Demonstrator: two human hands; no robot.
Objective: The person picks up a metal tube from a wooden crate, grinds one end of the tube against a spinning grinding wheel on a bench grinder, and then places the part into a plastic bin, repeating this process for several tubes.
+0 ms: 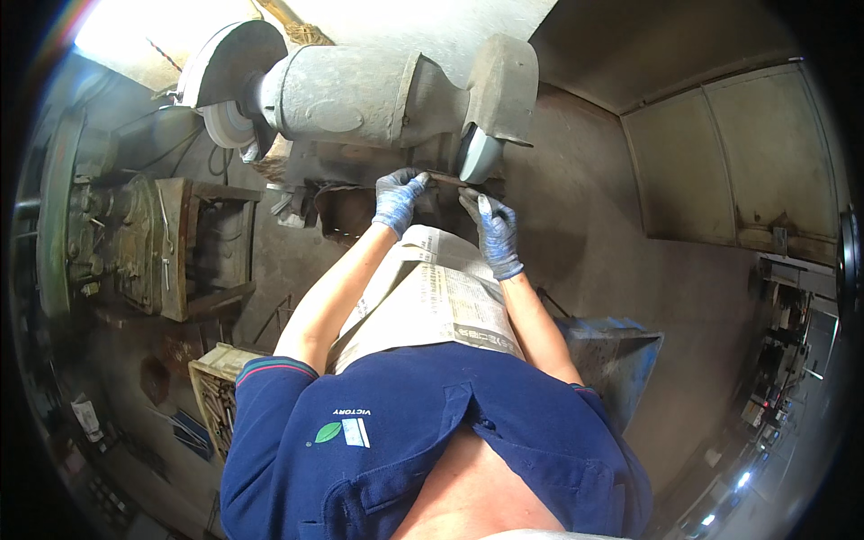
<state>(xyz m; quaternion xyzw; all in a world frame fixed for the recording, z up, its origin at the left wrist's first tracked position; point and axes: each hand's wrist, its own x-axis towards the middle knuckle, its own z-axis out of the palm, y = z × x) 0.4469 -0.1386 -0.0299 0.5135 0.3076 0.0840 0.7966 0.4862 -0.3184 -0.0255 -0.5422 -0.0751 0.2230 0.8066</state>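
Note:
A thin, dark brownish rod (446,179) spans the gap between my two gloved hands, just below the right grinding wheel (481,157) of a grey bench grinder (346,94). Its left end is pinched in the fingers of my left hand (397,198). The fingertips of my right hand (491,225) close on the other end. Both gloves are blue and white with dark, dirty fingers. Whether the rod touches the wheel I cannot tell. Newspaper sheets (432,292) lie over my lap beneath my forearms.
The grinder's left wheel (228,124) sits under a guard. Below the grinder is a dark open container (346,214). A green machine (135,243) stands at left, with a crate of metal pieces (216,405) nearer me. At right are a blue-edged bin (621,360) and metal panels (729,162).

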